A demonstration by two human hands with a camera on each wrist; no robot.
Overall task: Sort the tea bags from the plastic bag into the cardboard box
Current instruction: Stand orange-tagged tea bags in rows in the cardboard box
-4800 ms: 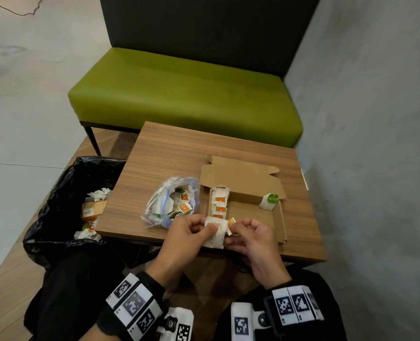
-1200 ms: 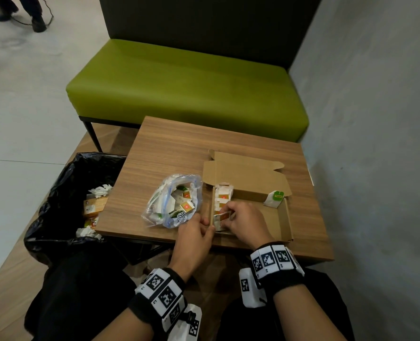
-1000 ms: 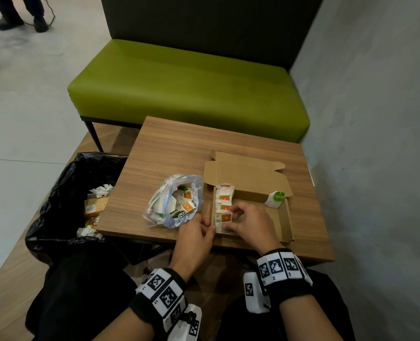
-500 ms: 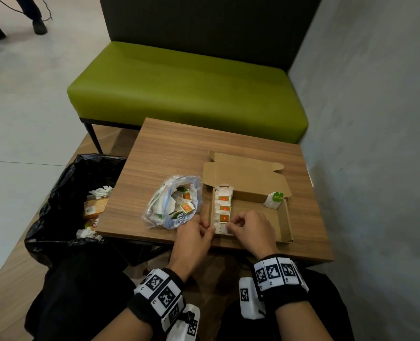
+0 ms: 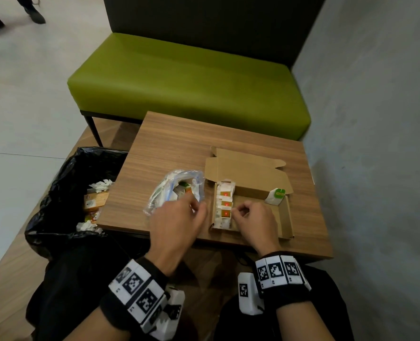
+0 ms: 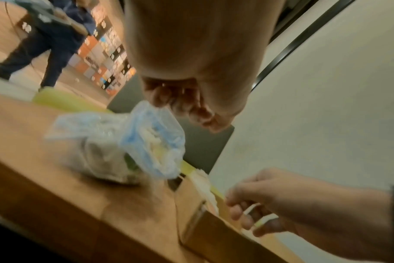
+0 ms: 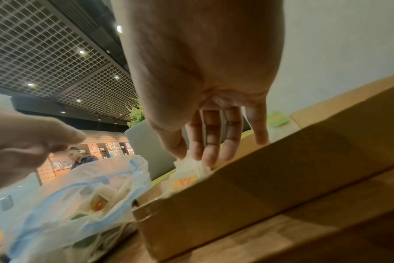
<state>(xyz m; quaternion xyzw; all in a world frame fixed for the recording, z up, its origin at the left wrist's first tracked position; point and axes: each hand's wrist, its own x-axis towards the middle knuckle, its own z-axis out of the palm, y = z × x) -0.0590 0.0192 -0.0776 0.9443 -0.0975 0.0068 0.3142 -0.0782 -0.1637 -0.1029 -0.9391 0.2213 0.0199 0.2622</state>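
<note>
The left hand (image 5: 177,222) hovers over the mouth of the plastic bag (image 5: 169,193), fingers loosely curled, holding nothing; the right hand (image 5: 253,220) rests straight fingers (image 7: 212,147) against the row of tea bags (image 5: 225,205) at the left wall of the cardboard box (image 5: 286,217).

The next pick probably goes best by pinching one sachet at its edge, since the thin crinkly film would lift with it. To the right, the flat paper sachets stand packed on edge; one green-tagged bag (image 5: 276,195) lies at the stiff box's far right corner.

Public lounge or lobby: green upholstered bench (image 5: 189,80), small wooden table (image 5: 169,148), grid ceiling (image 7: 45,53) with recessed spotlights, numbered wall panels (image 7: 108,147), bin bag (image 5: 63,183).
</note>
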